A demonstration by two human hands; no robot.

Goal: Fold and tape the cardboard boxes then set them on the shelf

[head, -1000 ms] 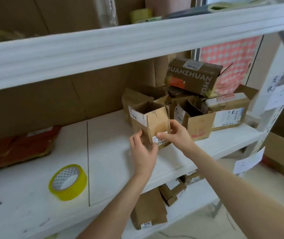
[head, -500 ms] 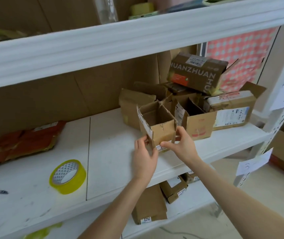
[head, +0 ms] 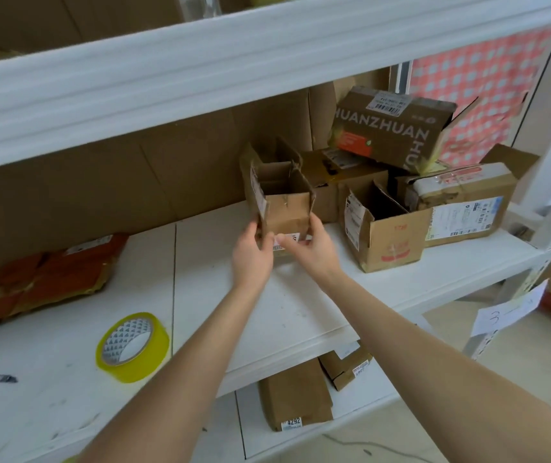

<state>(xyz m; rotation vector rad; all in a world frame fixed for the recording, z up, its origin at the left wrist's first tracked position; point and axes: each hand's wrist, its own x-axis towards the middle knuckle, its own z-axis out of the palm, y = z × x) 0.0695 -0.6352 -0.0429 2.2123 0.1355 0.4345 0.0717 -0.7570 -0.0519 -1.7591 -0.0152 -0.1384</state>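
Left grip (head: pixel 252 252) and right grip (head: pixel 310 243) are clamping the lower corners of the small box (head: pixel 287 215). Over the last second it has been turning upright, open end now facing up. I cannot tell whether it is touching the shelf (head: pixel 300 312) beneath the grips. I am judging folding unfinished and taping pending. The tape roll (head: pixel 132 345) is lying well left of the grips.

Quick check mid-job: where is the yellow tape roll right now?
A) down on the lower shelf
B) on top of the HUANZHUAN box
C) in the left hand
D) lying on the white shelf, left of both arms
D: the tape roll lies flat on the shelf, untouched, while the left hand and right hand both grip the small open box.
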